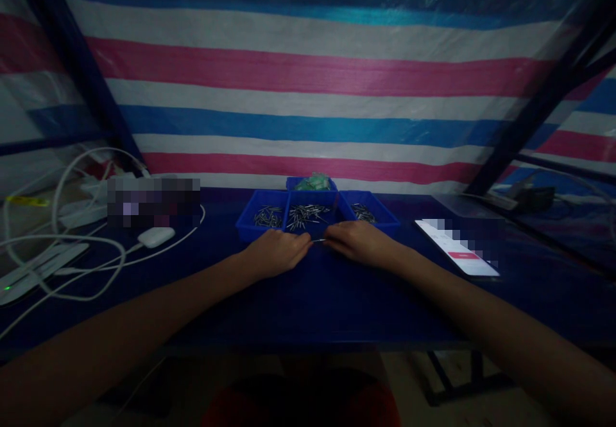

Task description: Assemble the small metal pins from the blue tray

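My left hand (278, 251) and my right hand (359, 242) meet in front of the blue bins, fingers closed in a pinch. A short, thin metal pin (318, 241) spans the gap between the fingertips, one end at each hand. Its exact kind is too small to make out. Just beyond are the left blue bin (245, 216), the middle blue bin (315, 224) and the right blue bin (385, 216). Loose thin metal pieces (267, 216) lie in the left bin, more metal pieces (303, 214) in the middle one, and others (363, 213) in the right one.
Behind the bins stands another blue bin (290, 184) with greenish plastic packets (315, 182). A lit phone (457, 247) lies right on the blue table (317, 305). White cables (115, 266), a white charger (156, 237) and a white device (43, 273) occupy the left. A striped sheet (308, 74) hangs behind.
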`<action>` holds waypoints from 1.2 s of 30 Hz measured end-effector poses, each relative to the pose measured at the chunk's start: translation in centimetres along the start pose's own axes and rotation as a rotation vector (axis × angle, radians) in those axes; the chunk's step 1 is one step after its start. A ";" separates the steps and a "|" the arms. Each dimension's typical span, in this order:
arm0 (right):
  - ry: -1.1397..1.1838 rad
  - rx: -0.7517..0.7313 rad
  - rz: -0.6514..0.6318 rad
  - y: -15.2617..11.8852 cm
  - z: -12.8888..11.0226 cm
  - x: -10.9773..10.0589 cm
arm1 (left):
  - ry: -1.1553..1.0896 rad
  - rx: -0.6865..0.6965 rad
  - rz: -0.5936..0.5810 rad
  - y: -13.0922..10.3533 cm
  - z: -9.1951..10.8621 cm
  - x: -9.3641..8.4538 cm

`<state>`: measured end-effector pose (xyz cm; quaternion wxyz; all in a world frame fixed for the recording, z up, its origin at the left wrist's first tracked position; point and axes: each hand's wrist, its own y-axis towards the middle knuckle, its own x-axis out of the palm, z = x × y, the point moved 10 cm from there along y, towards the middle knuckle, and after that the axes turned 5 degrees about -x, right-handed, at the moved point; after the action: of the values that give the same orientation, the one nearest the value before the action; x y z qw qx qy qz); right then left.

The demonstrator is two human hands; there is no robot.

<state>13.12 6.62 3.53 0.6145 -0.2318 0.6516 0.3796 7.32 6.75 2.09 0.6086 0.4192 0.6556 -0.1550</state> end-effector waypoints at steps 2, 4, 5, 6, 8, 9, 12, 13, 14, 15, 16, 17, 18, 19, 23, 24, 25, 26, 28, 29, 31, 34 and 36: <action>-0.002 -0.010 -0.012 0.0 -0.2 0.1 | 0.006 -0.005 0.000 0.0 0.0 0.0; 0.000 -0.011 -0.017 0.1 -0.4 0.3 | 0.009 -0.008 -0.001 0.0 -0.1 0.1; 0.001 -0.009 -0.019 0.1 -0.4 0.3 | 0.010 -0.005 -0.001 0.0 0.0 0.1; 0.001 -0.005 -0.020 0.1 -0.3 0.4 | 0.012 -0.001 0.000 -0.1 0.0 0.0; 0.003 0.010 -0.018 0.1 -0.2 0.4 | 0.019 0.010 0.009 -0.1 0.1 -0.1; 0.003 0.019 -0.014 0.1 0.0 0.4 | 0.024 0.014 0.015 -0.1 0.1 -0.1; 0.008 0.054 0.009 -0.1 0.5 0.2 | 0.031 0.025 0.030 -0.1 0.2 -0.4; 0.012 0.058 0.012 -0.1 0.6 0.1 | 0.029 0.028 0.032 -0.1 0.3 -0.4; 0.020 0.057 0.011 -0.1 0.6 0.1 | 0.028 0.029 0.033 -0.1 0.3 -0.4; 0.028 0.053 0.006 -0.2 0.6 0.2 | 0.026 0.030 0.032 -0.1 0.3 -0.4; 0.036 0.048 -0.001 -0.2 0.5 0.2 | 0.024 0.029 0.030 -0.1 0.3 -0.3; 0.043 0.042 -0.008 -0.2 0.4 0.3 | 0.022 0.028 0.027 -0.1 0.3 -0.3; 0.046 0.038 -0.013 -0.2 0.3 0.4 | 0.019 0.025 0.023 -0.1 0.3 -0.2; 0.045 0.035 -0.016 -0.2 0.2 0.4 | 0.017 0.020 0.020 -0.1 0.2 -0.2; 0.036 0.024 -0.023 -0.1 0.0 0.5 | 0.022 0.002 0.018 -0.1 0.1 -0.2; 0.039 0.024 -0.027 -0.1 0.0 0.5 | 0.023 0.003 0.017 -0.1 0.1 -0.2; 0.042 0.024 -0.032 0.0 0.0 0.5 | 0.023 0.005 0.015 -0.1 0.1 -0.2; 0.046 0.025 -0.037 0.0 0.0 0.5 | 0.022 0.008 0.012 -0.1 0.1 -0.2; 0.051 0.030 -0.050 0.0 0.0 0.5 | 0.019 0.008 0.005 -0.1 0.1 -0.2; 0.052 0.034 -0.056 0.0 0.0 0.5 | 0.017 0.004 0.002 -0.1 0.1 -0.2; 0.054 0.041 -0.066 -0.1 0.0 0.5 | 0.007 -0.001 -0.007 0.0 0.1 -0.2; 0.050 0.037 -0.062 -0.1 -0.1 0.3 | -0.011 0.005 -0.015 0.0 0.2 -0.1; 0.044 0.030 -0.046 -0.1 -0.1 0.1 | -0.017 0.010 -0.018 0.0 0.2 -0.1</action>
<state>13.12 6.47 3.41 0.6121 -0.2460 0.6649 0.3503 7.41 6.55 2.14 0.6104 0.4151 0.6535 -0.1673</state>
